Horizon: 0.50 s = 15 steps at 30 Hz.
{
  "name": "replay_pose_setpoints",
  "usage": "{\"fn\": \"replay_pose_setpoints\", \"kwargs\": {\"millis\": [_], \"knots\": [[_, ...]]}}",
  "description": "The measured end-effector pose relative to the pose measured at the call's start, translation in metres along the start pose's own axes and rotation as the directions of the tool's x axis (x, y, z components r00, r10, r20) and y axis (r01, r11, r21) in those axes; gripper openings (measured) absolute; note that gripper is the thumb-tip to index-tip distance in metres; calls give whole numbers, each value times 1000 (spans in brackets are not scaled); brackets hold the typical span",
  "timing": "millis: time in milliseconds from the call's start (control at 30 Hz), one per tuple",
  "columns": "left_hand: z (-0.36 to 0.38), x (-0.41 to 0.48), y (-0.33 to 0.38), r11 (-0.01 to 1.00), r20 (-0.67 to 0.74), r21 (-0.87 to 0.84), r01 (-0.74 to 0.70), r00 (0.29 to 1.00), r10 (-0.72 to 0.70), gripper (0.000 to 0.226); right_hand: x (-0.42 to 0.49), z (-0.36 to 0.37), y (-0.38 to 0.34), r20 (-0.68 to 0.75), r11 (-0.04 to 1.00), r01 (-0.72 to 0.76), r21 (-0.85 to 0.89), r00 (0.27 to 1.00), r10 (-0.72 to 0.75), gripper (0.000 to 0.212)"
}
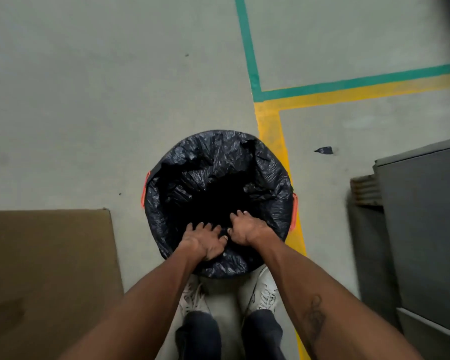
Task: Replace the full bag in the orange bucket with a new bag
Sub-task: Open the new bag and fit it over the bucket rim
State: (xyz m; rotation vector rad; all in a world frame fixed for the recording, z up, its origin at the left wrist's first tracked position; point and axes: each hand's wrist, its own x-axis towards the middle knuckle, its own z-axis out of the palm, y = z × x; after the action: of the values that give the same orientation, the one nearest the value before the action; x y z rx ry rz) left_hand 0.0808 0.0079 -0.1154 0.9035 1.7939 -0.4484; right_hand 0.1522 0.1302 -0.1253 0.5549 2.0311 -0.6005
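while pressing down at the near rim of the orange bucket (144, 189), seemingly busy seating a liner rather than lifting a full one out: black bag (218, 175) draped over the whole rim, slack and crumpled inside, dark and hollow-looking at the middle, only slivers of orange showing at either side. left hand (204, 241) and right hand (246, 227) side by side, nearly touching, fingers spread and fairly straight, laid on the plastic just inside the near edge; no fist, no gathered bunch of film; cannot tell whether either thumb nips a fold beneath. bucket upright on the grey floor, just ahead of the white shoes (266, 292), right side over the yellow tape (270, 126), cardboard (50, 268) off to the left. next, probably: push the slack down toward the bottom, smooth outward along the wall, then check the overhang all round. worth guarding against dragging the near lip off the rim.
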Motion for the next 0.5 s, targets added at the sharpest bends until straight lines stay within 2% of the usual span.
{"fn": "replay_pose_setpoints", "kwargs": {"millis": [100,367,500], "knots": [[-25,-53,5,1000,-47,-16,4,999,-5,65,-51,-29,-8,-18,1000,-13,10,1000,13,59],[-97,-282,42,992,-136,-123,34,989,-51,65,-273,-104,-47,-72,1000,2,-24,997,-4,60],[-127,-373,55,993,-231,-120,12,972,-40,65,-355,-139,-56,-148,999,6,-38,989,-12,59]]}}
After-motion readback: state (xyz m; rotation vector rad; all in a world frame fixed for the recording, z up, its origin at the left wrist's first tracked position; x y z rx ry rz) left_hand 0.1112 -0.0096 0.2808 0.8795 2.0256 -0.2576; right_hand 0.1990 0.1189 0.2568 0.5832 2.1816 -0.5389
